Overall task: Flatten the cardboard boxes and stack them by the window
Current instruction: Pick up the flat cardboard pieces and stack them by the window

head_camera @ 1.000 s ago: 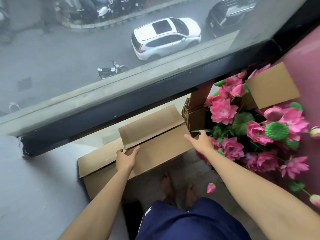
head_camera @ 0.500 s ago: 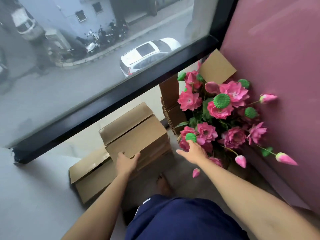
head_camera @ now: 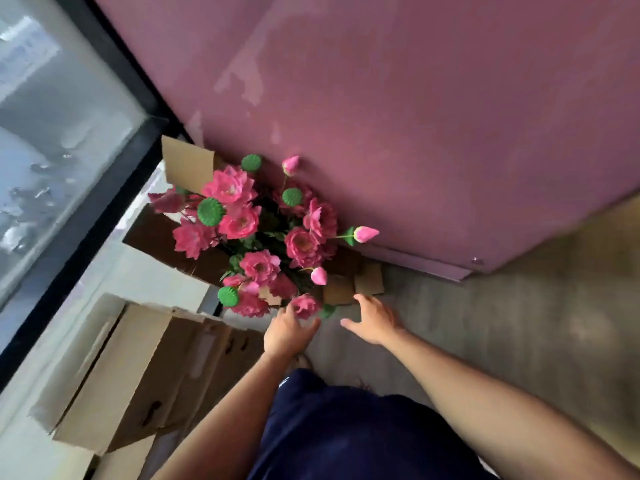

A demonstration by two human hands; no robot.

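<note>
Cardboard boxes [head_camera: 138, 372], flattened: stacked on the floor [head_camera: 519, 323] below the window [head_camera: 52, 133]. More cardboard [head_camera: 349, 285] stands in the corner against the pink wall [head_camera: 415, 116], behind pink artificial flowers [head_camera: 259, 230]. Left hand [head_camera: 285, 332]: open, empty, fingers at the lowest blooms. Right hand [head_camera: 372, 318]: open, fingers spread, empty, just beside the corner cardboard.

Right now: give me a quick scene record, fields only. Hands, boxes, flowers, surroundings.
left hand: open, fingers at the lowest pink blooms, no grip on anything
right hand: open, fingers spread, reaching toward the box flaps
flattened cardboard boxes: stacked below the window
flower box: open, against the pink wall, flaps up
artificial lotus flowers: standing in that box
</note>
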